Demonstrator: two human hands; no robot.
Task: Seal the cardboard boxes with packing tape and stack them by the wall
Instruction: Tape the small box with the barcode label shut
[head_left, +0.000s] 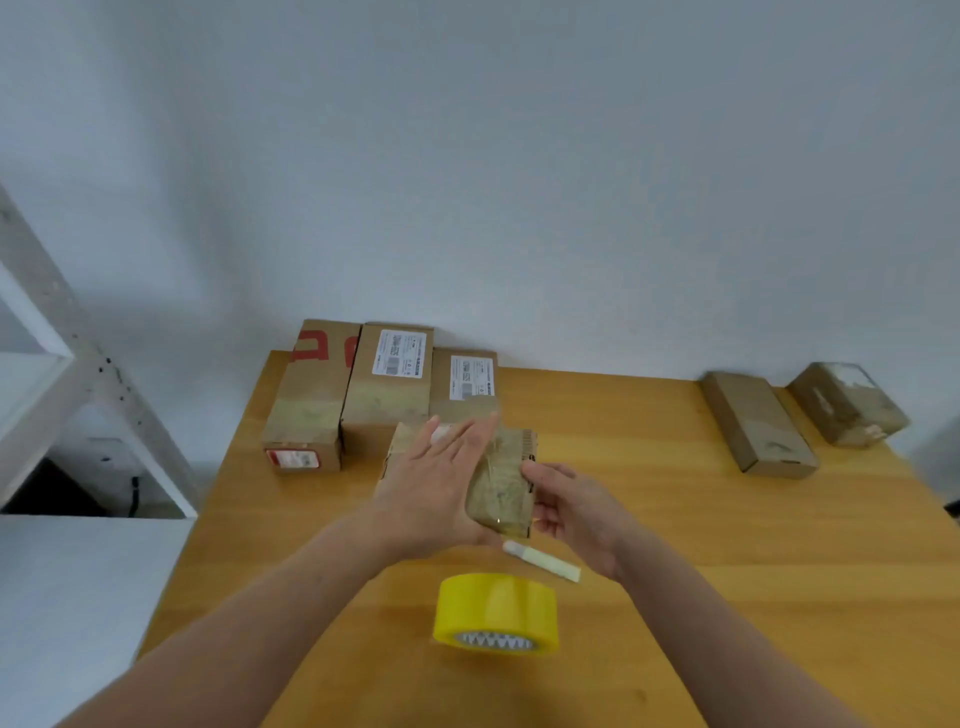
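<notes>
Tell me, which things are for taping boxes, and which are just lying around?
For the job: held box, yellow tape roll, pale cutter-like stick, three boxes by the wall, two boxes at right.
Just lying about: white shelf frame at left.
</notes>
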